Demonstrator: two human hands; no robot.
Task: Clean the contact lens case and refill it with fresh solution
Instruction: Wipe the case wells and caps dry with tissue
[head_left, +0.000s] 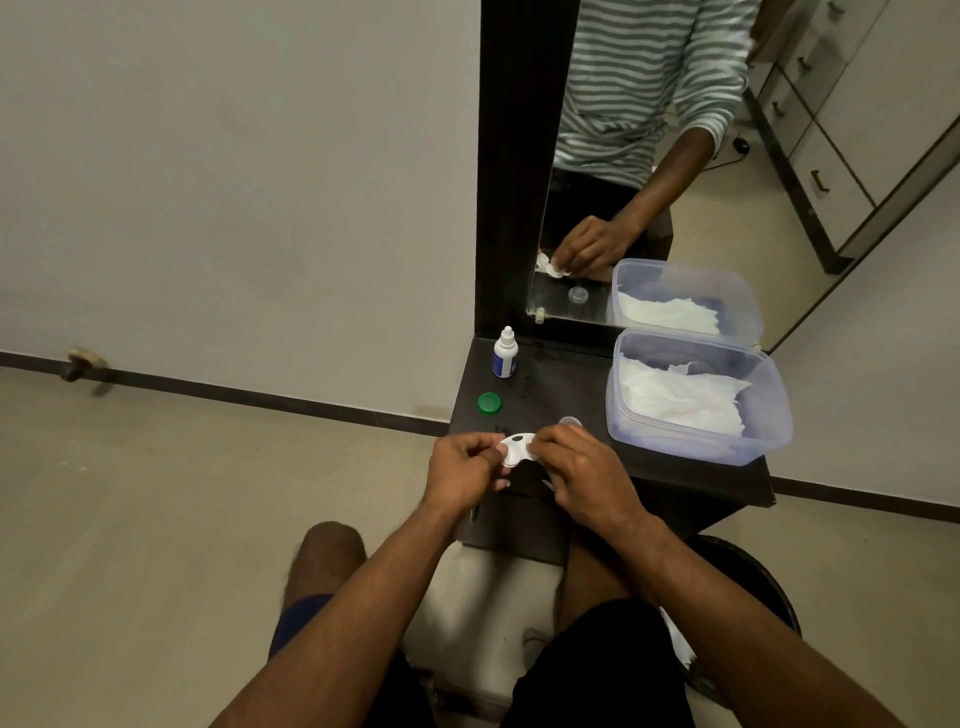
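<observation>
Both forearms reaching up from bottom of frame. Left hand (462, 470) and right hand (576, 470) at centre, fingers curled, pinching white contact lens case (519, 449) between them above front edge of dark shelf (561, 395). Behind, on shelf: 1 green cap (489, 403), 1 clear cap (569, 421), solution bottle (504, 354) upright near mirror (649, 156). Right of centre: clear plastic tub (769, 415) holding white tissues (680, 400).

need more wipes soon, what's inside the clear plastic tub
The clear plastic tub holds crumpled white tissues, piled toward its far side. Whatever lies beneath them is covered.
</observation>
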